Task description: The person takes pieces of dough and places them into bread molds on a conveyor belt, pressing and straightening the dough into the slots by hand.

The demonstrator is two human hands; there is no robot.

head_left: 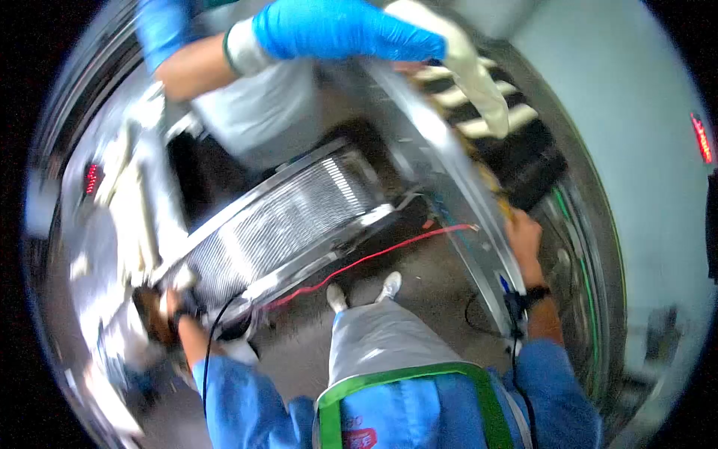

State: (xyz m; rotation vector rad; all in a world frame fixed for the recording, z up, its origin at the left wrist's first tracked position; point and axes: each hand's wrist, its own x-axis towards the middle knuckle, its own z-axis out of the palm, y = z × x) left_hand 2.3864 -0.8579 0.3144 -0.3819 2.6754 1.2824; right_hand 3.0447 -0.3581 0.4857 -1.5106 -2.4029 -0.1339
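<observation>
My right hand (525, 238) is at the edge of a long metal side rail (441, 138) on the right. Its fingers look curled in, and what they hold, if anything, is hidden. My left hand (170, 304) is blurred at the lower left, beside a brown object (149, 313) I cannot make out. A small cream piece (183, 279) lies just above that hand, at the end of a ribbed metal conveyor (269, 224). Across from me, a co-worker's blue-gloved hand (404, 41) holds a long, soft cream strip (479, 82) over the right-hand line.
More cream strips lie on a dark belt (523, 161) at right and on a metal table (93, 232) at left. A red cord (374, 254) crosses between the conveyor and rail. The co-worker's white apron (262, 112) is close behind the conveyor.
</observation>
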